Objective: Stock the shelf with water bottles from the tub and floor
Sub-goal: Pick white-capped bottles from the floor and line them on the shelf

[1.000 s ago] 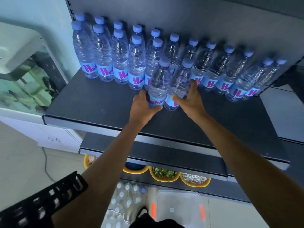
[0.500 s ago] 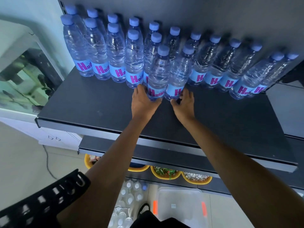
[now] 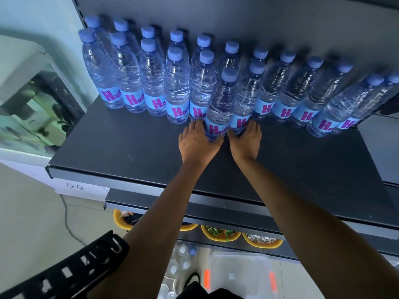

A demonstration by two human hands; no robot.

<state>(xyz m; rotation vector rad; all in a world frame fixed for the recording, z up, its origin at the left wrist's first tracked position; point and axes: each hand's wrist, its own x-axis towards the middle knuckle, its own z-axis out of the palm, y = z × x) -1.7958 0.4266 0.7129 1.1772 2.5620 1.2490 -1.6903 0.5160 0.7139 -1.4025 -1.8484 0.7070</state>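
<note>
Head view. Both bare arms run up the middle of the frame onto a dark grey metal shelf [image 3: 129, 147].

Left hand [image 3: 197, 143]: the fingers are curled round the left side of the base of a clear plastic water bottle with a pale blue cap and a blue label lettered in magenta, the front bottle [image 3: 219, 108]. The thumb wraps the near side of the base. The bottle stands upright on the shelf at frame centre. Only its foot is inside the grip; the body and cap rise clear above the hand.

Right hand [image 3: 246, 140]: the fingers are curled round the right side of the base of a matching clear bottle, the second bottle [image 3: 243, 98], with the thumb on its near left side. This bottle stands just right of the front bottle, touching it and set slightly further back. The two thumbs lie close together between the bottle bases.

The stocked bottles [image 3: 151, 83] stand upright in rows against the back panel, from upper left to the right edge. Both held bottles press up against them.

Lower frame:
- A clear plastic tub [image 3: 239, 275] sits on the floor at bottom centre-right.
- Loose floor bottles [image 3: 182, 258] lie just left of the tub.
- Yellow bowls [image 3: 220, 235] sit under the lower shelf edge.
- A black perforated plastic crate [image 3: 64, 275] is at lower left.
- A glass fish tank [image 3: 32, 108] is at the left edge.
</note>
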